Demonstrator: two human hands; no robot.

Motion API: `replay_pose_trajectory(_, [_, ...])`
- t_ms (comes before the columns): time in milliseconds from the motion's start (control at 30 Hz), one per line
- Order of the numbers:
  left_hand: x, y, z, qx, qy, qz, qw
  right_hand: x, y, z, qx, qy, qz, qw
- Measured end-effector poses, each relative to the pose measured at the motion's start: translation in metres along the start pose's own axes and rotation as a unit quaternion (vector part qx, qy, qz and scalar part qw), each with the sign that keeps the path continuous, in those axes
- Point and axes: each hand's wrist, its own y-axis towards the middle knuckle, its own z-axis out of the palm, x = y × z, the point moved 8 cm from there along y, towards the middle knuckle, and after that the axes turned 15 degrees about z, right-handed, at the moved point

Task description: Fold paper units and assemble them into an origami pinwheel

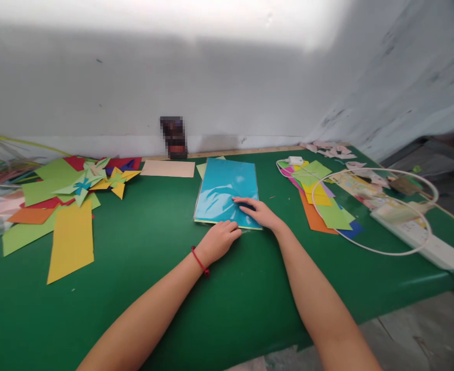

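A pack of coloured paper (229,178) in a shiny clear plastic sleeve lies flat on the green table, a blue sheet on top and a pale yellow-green edge along its near side. My left hand (219,239) is closed, its fingers bent together at the pack's near edge; what the fingertips pinch is partly hidden. Across the pack's lower right part rests my right hand (259,210), open, with fingers stretched over the blue surface. Pale green paper (201,169) peeks out behind the pack's left side.
Paper pinwheels (82,185) and loose sheets, including a yellow strip (72,239), lie left. A pale pink strip (167,168) and a pixelated upright object (175,138) are behind. Right: coloured strips (319,190), a white cable (369,253), a power strip (420,234) and paper scraps (333,150).
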Motion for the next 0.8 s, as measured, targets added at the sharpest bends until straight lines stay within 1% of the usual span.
replay_pose_trajectory(133, [-0.005, -0.008, -0.008, -0.010, -0.016, 0.000, 1.000, 0.005, -0.003, 0.002, -0.015, -0.036, 0.000, 0.999])
replay_pose_trajectory(233, [-0.010, -0.016, -0.012, -0.007, -0.012, -0.019, 1.000, 0.014, -0.008, 0.007, -0.042, -0.109, -0.032, 0.993])
replay_pose_trajectory(367, [-0.012, -0.026, -0.015, -0.030, -0.028, -0.048, 0.998, 0.032, -0.018, 0.026, -0.036, -0.229, -0.095, 0.968])
replay_pose_trajectory(500, [-0.008, -0.030, -0.017, -0.057, -0.049, -0.071, 0.995, 0.048, -0.027, 0.038, -0.032, -0.295, -0.137, 0.945])
replay_pose_trajectory(633, [-0.009, -0.028, -0.021, -0.064, -0.032, -0.073, 0.995, 0.051, -0.029, 0.044, -0.034, -0.304, -0.146, 0.941])
replay_pose_trajectory(700, [-0.008, -0.029, -0.024, -0.071, -0.014, -0.081, 0.994, 0.051, -0.028, 0.047, -0.038, -0.282, -0.156, 0.946])
replay_pose_trajectory(800, [-0.004, -0.032, -0.028, -0.100, 0.011, -0.096, 0.990, 0.053, -0.025, 0.044, -0.067, -0.229, -0.160, 0.958])
